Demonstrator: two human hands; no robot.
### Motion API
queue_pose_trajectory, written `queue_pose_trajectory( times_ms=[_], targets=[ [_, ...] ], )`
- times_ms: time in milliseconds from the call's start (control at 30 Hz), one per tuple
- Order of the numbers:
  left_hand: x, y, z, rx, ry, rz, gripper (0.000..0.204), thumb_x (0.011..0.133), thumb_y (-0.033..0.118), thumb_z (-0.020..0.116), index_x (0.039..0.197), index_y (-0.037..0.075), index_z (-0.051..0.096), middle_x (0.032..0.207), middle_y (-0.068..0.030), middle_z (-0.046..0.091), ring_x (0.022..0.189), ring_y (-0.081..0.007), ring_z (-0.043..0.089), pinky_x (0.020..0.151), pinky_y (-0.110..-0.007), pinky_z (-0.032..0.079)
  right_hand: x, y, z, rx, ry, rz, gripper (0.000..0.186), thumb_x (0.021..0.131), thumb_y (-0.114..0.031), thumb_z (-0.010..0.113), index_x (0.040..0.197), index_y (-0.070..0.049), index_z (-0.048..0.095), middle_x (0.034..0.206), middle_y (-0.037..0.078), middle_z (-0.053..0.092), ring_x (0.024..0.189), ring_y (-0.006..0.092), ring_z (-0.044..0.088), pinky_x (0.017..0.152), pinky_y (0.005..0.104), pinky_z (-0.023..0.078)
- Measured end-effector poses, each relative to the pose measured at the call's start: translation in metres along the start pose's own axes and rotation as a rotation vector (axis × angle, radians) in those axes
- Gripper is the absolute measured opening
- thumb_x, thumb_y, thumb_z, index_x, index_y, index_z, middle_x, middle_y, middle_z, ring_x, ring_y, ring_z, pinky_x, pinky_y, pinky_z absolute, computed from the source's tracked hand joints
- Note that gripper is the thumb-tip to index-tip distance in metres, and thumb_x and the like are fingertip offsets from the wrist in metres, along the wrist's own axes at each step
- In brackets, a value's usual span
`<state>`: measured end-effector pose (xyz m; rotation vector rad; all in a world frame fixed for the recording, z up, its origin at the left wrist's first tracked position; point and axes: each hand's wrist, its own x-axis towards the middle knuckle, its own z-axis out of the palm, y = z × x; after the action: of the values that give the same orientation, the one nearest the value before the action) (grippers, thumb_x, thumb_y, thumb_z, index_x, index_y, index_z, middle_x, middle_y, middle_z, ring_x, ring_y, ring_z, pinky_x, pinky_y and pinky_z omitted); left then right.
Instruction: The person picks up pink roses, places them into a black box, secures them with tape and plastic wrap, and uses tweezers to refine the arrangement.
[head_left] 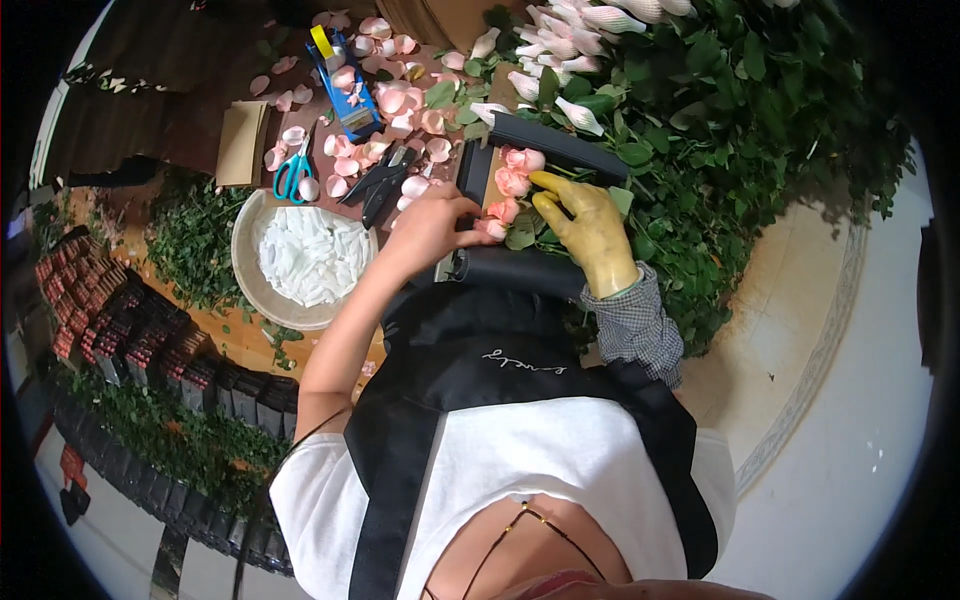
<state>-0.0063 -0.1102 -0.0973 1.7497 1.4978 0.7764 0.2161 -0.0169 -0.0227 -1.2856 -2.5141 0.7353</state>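
Now brings the bare left hand (435, 232) up to the lowest of four pink roses (513, 182), just right of its fingertips and set between two black padded bars (560, 143). Curls thumb and fingers about that bloom; cannot tell whether gripping or merely touching. On the other side, wears a yellow glove on the right hand (587, 228), thumb and forefinger parted, over the leafy stems close beside the upper blooms. Left hand nearer to the lower two roses, right hand to the upper two. Blooms in a short column, slanting away from the body; stems pointing rightward, long axis crossing below the gloved fingers.

By count: one pair of teal scissors (294, 172), one black hand tool (382, 185), one blue tape dispenser (345, 90), one stack of brown cards (240, 145), one round bowl (244, 262). Too many to count: white pieces (312, 260) in the bowl, loose pink petals (397, 100), net-sleeved buds (612, 19) at the far right.
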Motion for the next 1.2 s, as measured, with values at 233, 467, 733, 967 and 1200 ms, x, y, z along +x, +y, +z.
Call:
queue_pose_trajectory(
  times_ms=[233,467,733,967,1200],
  targets=[
    [0.021,-0.010,0.026,-0.099,-0.285,-0.074,0.032,0.076,0.033,0.081,0.088,0.005,0.072,0.088,-0.0131,0.068,0.080,-0.0306,0.067,0.069,-0.041,0.051,0.017,0.028,0.033,-0.506,-0.048,0.208,0.027,0.089,-0.031,0.066,0.106,-0.010,0.067,0.088,0.013,0.072,0.083,0.0324,0.069,0.075,0.0440,0.054],
    [0.012,-0.006,-0.006,-0.207,-0.251,-0.140,0.035,0.082,0.038,0.076,0.095,0.006,0.075,0.082,-0.0116,0.070,0.074,-0.0305,0.068,0.069,-0.039,0.053,0.019,0.038,0.036,-0.289,-0.001,0.171,0.032,0.085,-0.032,0.070,0.108,-0.009,0.065,0.093,0.017,0.070,0.083,0.0372,0.067,0.076,0.0461,0.053],
    [-0.010,0.039,-0.003,0.009,0.081,-0.052,0.018,0.085,0.023,0.071,0.089,0.006,0.071,0.083,-0.0128,0.066,0.079,-0.0324,0.065,0.068,-0.041,0.052,-0.008,-0.018,0.005,-0.228,-0.209,0.178,0.030,0.085,-0.023,0.072,0.113,-0.013,0.068,0.086,0.012,0.072,0.077,0.0316,0.069,0.071,0.0421,0.054],
    [-0.025,0.082,0.064,0.449,-0.092,-0.037,0.053,0.087,0.044,0.062,0.098,-0.008,0.065,0.127,-0.0298,0.059,0.098,-0.0295,0.061,0.084,-0.036,0.049,-0.009,0.014,0.050,-0.480,-0.267,-0.109,0.023,0.088,-0.030,0.066,0.072,-0.014,0.062,0.061,0.008,0.064,0.057,0.0288,0.065,0.059,0.0424,0.051],
    [-0.010,0.084,0.055,0.407,0.167,0.004,0.026,0.082,0.017,0.057,0.097,-0.004,0.062,0.120,-0.0218,0.058,0.091,-0.0278,0.058,0.086,-0.033,0.048,-0.010,0.014,0.036,-0.416,-0.301,-0.353,0.007,0.083,-0.017,0.064,0.089,-0.013,0.064,0.066,0.003,0.061,0.060,0.0254,0.060,0.063,0.0400,0.047]
  ],
)
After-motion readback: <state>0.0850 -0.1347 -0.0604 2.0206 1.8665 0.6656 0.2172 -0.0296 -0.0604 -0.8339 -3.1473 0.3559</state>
